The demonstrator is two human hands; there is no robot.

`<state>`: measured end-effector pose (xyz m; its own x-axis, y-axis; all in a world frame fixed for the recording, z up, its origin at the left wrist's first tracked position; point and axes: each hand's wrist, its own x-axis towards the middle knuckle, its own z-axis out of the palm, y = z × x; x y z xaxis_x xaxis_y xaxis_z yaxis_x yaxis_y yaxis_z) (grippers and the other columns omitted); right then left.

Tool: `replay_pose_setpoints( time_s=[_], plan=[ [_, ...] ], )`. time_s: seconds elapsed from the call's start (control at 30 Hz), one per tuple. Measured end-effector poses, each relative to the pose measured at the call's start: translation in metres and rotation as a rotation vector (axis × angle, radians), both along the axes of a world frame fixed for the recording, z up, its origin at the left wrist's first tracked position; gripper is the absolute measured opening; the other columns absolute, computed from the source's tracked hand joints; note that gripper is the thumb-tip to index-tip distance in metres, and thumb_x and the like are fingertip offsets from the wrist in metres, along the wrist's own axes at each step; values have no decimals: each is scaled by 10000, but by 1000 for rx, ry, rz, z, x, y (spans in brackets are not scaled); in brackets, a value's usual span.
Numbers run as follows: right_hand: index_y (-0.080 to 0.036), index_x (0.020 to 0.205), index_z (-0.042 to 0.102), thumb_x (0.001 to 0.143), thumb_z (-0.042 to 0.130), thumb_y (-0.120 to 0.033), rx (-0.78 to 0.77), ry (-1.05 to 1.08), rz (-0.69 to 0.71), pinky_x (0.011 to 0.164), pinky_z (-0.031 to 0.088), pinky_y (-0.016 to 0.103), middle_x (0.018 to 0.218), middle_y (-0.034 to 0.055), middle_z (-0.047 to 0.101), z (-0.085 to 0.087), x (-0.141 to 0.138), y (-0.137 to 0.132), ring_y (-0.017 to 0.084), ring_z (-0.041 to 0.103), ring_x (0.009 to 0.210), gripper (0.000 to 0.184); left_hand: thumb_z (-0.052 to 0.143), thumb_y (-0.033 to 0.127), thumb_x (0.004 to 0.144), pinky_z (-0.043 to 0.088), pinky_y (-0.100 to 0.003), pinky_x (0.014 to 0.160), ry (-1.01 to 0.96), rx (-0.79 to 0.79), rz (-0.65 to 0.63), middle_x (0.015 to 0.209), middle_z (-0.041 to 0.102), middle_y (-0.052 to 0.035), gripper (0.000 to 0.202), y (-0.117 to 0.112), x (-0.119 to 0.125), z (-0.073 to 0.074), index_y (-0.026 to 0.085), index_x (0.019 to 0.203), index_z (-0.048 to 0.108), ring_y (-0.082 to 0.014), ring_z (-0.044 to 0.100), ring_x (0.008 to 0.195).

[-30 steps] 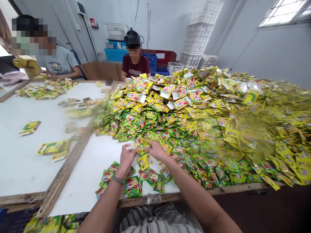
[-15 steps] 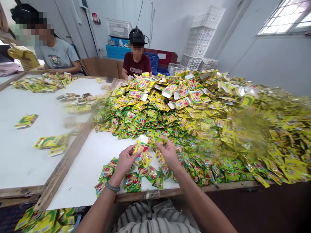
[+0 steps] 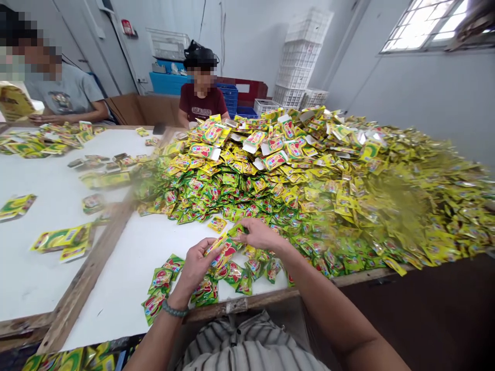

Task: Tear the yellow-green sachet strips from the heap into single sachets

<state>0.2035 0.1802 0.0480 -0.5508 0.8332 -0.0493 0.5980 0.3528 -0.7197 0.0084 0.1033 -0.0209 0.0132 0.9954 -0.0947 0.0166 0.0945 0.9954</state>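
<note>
My left hand point(image 3: 196, 264) is closed around a small stack of yellow-and-red sachets point(image 3: 223, 249), held just above the white table point(image 3: 127, 278). My right hand point(image 3: 260, 233) pinches a green sachet point(image 3: 236, 230) right beside that stack, its fingers curled. Both hands hover at the near edge of a huge heap of yellow and green sachets point(image 3: 309, 180). A loose row of green sachets point(image 3: 162, 281) lies on the table under my hands. One single yellow sachet point(image 3: 217, 223) lies just beyond my fingers.
A wooden rail point(image 3: 85, 281) divides this table from the left one, which carries scattered sachet piles point(image 3: 58, 239). Two people sit at the far side, one in a maroon shirt point(image 3: 203, 105), one in grey point(image 3: 67, 95). White crates point(image 3: 301, 62) are stacked by the back wall.
My hands have drawn closer together over the table. The stack in my left hand has tilted flatter, and my right hand has brought a green sachet up to it.
</note>
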Motion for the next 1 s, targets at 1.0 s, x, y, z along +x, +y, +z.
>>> replay_pose_setpoints(
  time_s=[1.0],
  plan=[
    [-192,910,662,738,625,-163,-76,313,-117,609,438,235,706,-6,653,-12,-14,-19,135,579,632,179,779,369,664,524,-257,657,-171,-161,-28,880,752,-39,378,2,-3,12,169,978,715,-175,670,704]
  ],
)
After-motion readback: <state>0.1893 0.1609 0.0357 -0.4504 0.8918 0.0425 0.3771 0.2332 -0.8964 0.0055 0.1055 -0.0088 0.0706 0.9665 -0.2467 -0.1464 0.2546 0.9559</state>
